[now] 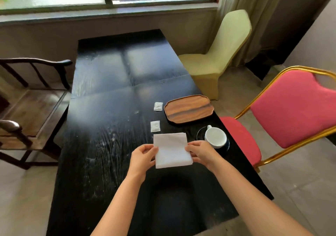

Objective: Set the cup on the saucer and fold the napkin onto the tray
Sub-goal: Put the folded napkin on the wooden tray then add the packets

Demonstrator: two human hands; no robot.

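Note:
A white napkin [171,149], folded into a rough square, lies flat on the black table [109,123]. My left hand [142,158] pinches its left edge and my right hand [199,153] pinches its right edge. Just right of the napkin a white cup [215,137] with a dark blue outside stands on a dark saucer [200,133], its handle pointing away from me. Beyond the cup, near the table's right edge, sits an empty wooden tray [188,109].
Two small white sachets [158,106] [155,126] lie left of the tray. A red chair [283,112] stands close at the table's right edge, a pale yellow chair [216,57] further back, and a dark wooden armchair [31,97] on the left.

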